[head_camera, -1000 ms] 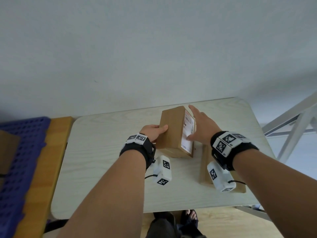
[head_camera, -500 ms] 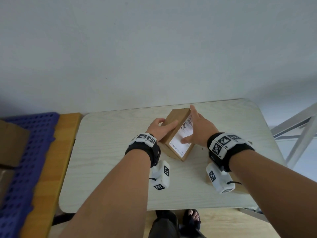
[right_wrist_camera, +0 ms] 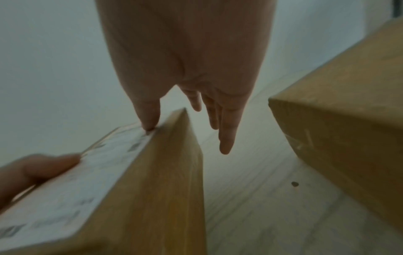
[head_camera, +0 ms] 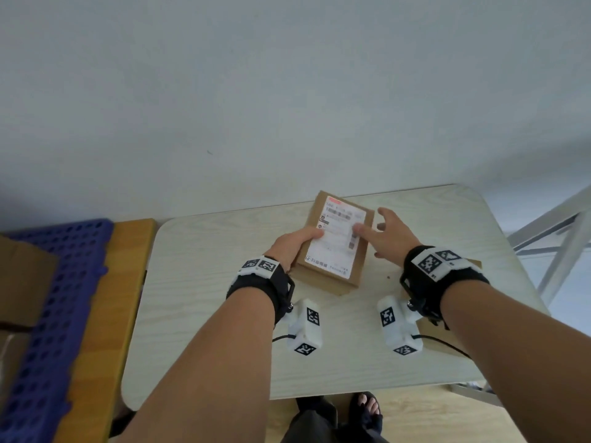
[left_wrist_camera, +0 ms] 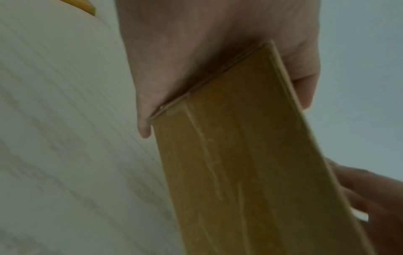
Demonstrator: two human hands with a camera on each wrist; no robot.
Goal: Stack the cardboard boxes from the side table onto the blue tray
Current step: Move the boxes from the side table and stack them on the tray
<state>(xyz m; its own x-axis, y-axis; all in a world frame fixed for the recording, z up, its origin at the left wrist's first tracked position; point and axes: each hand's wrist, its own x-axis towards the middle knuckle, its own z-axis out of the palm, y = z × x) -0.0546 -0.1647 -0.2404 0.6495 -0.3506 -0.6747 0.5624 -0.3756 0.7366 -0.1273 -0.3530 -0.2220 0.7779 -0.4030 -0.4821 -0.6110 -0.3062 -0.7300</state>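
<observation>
**Now one labelled box in hand at the pale counter**

Overhead, the pale wood-grain counter (head_camera: 204,282) stands against a plain light wall (head_camera: 256,91), its far edge along the wall and its corners rounded. A small dark speck lies on the counter near the middle. Beyond the counter's right edge a white metal frame (head_camera: 550,238) shows. Beyond its left edge runs an orange-brown wooden surface (head_camera: 105,302), and past that lies the blue tray (head_camera: 60,282), a perforated plastic grid. On the tray, at the picture's left edge, sit brown cardboard boxes (head_camera: 22,282), only partly in view.

Toward the counter's far edge, near its middle, is the cardboard box (head_camera: 335,244), its white shipping label facing up. The left hand (head_camera: 292,247) grips its left side, thumb lying on the label and fingers under the box, as the left wrist view shows. The right hand (head_camera: 388,238) is spread with fingers straight; its thumb tip touches the label near the box's right edge, while the other fingers point past that edge without closing on anything. A second cardboard box (right_wrist_camera: 340,120) lies near the counter's right edge, largely hidden under the right forearm in the head view.
</observation>
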